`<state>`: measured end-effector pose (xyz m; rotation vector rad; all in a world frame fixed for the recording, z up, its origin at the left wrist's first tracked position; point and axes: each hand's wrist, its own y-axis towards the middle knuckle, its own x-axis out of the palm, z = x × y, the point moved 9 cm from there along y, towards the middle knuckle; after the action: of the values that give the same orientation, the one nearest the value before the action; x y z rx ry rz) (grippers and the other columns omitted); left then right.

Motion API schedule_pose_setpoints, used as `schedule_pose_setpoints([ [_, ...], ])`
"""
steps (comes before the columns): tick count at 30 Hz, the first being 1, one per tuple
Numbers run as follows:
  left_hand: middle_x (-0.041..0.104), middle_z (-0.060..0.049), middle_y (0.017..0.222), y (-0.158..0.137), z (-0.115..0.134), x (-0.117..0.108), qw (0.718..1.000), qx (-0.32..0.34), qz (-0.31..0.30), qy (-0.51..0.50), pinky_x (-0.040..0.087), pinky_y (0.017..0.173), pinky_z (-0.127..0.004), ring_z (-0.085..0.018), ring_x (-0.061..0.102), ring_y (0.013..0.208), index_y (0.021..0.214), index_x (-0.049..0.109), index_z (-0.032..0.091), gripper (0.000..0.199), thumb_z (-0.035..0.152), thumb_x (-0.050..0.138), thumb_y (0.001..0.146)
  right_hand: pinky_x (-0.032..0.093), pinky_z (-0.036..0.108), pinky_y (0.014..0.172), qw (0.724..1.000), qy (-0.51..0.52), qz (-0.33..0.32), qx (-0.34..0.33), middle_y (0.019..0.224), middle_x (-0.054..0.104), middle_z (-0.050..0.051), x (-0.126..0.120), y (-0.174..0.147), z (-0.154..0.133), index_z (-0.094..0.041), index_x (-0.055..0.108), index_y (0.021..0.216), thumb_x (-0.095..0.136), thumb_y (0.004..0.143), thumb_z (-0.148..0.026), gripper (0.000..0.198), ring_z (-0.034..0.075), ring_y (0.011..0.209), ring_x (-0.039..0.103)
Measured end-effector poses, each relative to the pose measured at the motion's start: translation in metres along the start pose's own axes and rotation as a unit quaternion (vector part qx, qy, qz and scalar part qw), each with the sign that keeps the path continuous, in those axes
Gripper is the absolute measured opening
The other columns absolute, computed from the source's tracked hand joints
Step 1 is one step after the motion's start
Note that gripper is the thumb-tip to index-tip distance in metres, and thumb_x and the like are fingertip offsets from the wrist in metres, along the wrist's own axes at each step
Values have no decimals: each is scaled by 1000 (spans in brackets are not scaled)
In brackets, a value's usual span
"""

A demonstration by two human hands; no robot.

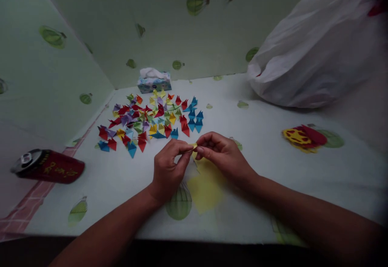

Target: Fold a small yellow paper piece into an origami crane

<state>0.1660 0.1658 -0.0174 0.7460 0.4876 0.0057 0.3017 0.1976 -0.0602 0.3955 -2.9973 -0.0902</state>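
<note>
both hands [169, 166] [221, 154], yellow paper piece [194, 146] pinched between fingertips

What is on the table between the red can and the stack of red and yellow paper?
In the head view, both hands sit between the red can and the paper stack, pinching a small yellow paper piece.

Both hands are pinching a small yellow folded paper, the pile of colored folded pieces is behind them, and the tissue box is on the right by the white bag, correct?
Not quite. The head view shows the tissue box at the back wall, behind the pile of folded pieces, well left of the white bag. The left hand and right hand do pinch the yellow paper.
</note>
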Motion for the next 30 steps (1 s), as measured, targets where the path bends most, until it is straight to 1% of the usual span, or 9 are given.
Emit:
schedule_pose_setpoints([
  [3, 67, -1, 85, -2, 4, 2, 1000, 13, 6, 13, 54, 72, -25, -12, 65, 80, 91, 65, 18, 13, 5, 64, 87, 51, 27, 69, 998, 39, -4, 47, 71, 64, -3, 4, -2, 10, -19, 59, 87, 73, 81, -29, 18, 12, 68, 64],
  [6, 66, -1, 85, -5, 2, 5, 1000, -4, 3, 9, 54, 72, -24, -12, 65, 80, 92, 64, 18, 12, 7, 63, 88, 49, 26, 69, 995, 72, -6, 69, 72, 63, -3, 7, -5, 15, -19, 58, 83, 73, 81, -30, 19, 11, 66, 61],
  [12, 68, 0, 81, -11, -15, 2, 995, -93, 26, -1, 54, 69, -24, -12, 64, 74, 90, 62, 19, 8, 13, 66, 86, 50, 28, 72, 993, 102, -11, 59, 71, 64, -2, 9, -5, 13, -18, 62, 86, 72, 81, -29, 16, 12, 68, 61],
  [16, 68, -1, 81, -11, -17, 8, 991, -122, -2, -55, 54, 69, -24, -12, 65, 73, 88, 64, 19, 3, 18, 67, 87, 49, 28, 68, 997, 65, -8, 48, 69, 62, -2, 5, -2, 13, -18, 63, 82, 70, 82, -30, 13, 12, 65, 58],
  [17, 68, -1, 82, -9, -16, 10, 990, -122, -11, -65, 54, 70, -25, -13, 65, 75, 87, 65, 18, 2, 20, 66, 89, 48, 28, 67, 998, 50, -8, 40, 69, 62, -2, 3, -1, 11, -18, 63, 81, 69, 82, -30, 13, 12, 65, 58],
  [19, 67, -2, 83, -7, -14, 10, 991, -116, -22, -69, 53, 72, -27, -13, 64, 78, 86, 66, 18, 9, 21, 60, 93, 47, 27, 66, 1000, 9, -10, 16, 69, 61, -2, 1, 1, 5, -18, 63, 80, 67, 82, -28, 11, 12, 65, 56],
  [21, 67, -3, 84, -4, -14, 7, 992, -111, -19, -61, 52, 74, -27, -14, 64, 79, 87, 67, 19, 14, 21, 56, 95, 46, 26, 66, 999, -34, -16, -5, 70, 59, -2, 1, 2, 0, -18, 62, 78, 66, 82, -27, 10, 12, 66, 55],
  [25, 70, -2, 87, -1, -18, 4, 991, -115, -11, -63, 55, 72, -24, -12, 67, 79, 95, 68, 19, 7, 18, 65, 90, 44, 27, 67, 997, -68, -35, -16, 74, 59, -1, 4, 2, -4, -17, 61, 78, 63, 82, -28, 12, 12, 69, 54],
  [30, 71, -2, 84, 3, -8, 6, 998, -53, -30, -24, 55, 69, -23, -12, 67, 75, 93, 69, 18, 6, 15, 65, 89, 42, 26, 64, 993, -100, -41, -41, 71, 56, -1, 6, 1, -5, -18, 58, 77, 61, 84, -28, 12, 13, 67, 51],
])
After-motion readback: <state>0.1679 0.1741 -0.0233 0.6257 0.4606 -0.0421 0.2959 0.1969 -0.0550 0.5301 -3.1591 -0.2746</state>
